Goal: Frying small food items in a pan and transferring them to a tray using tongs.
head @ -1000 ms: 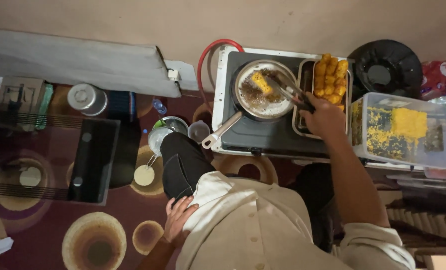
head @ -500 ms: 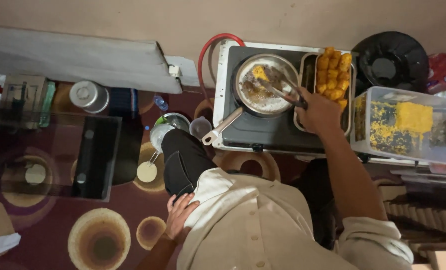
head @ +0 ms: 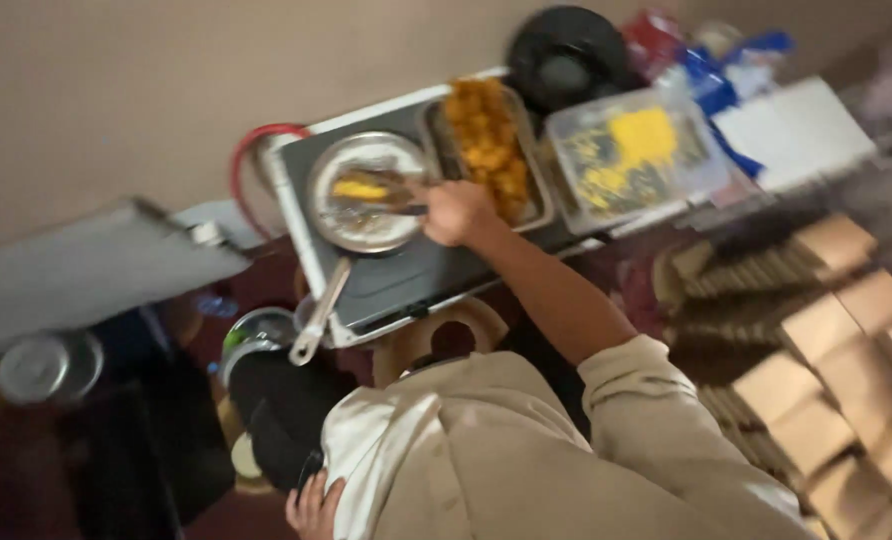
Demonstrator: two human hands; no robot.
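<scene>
My right hand (head: 458, 213) reaches out over a stove top and is closed on a dark utensil (head: 398, 208) whose tip lies in a round metal frying pan (head: 364, 190). In the pan sits a yellow piece of food (head: 358, 188). The pan's long handle (head: 318, 312) points back toward me. Just right of the pan is a metal tray (head: 540, 205) of golden fried pieces (head: 483, 140). My left hand (head: 313, 507) rests low against my side by my dark trouser leg and holds nothing. The picture is blurred.
A clear plastic tub (head: 634, 150) with yellow crumbs stands right of the tray. A black round lid (head: 566, 50) lies behind it. A red hose (head: 242, 158) loops at the stove's left. A metal pot (head: 46, 366) stands on the left, and cardboard boxes (head: 846, 330) on the right.
The view has swung and tilted, so the stove now sits up and to the left, with boxes showing on the right. My right hand stays at the pan with the utensil.
</scene>
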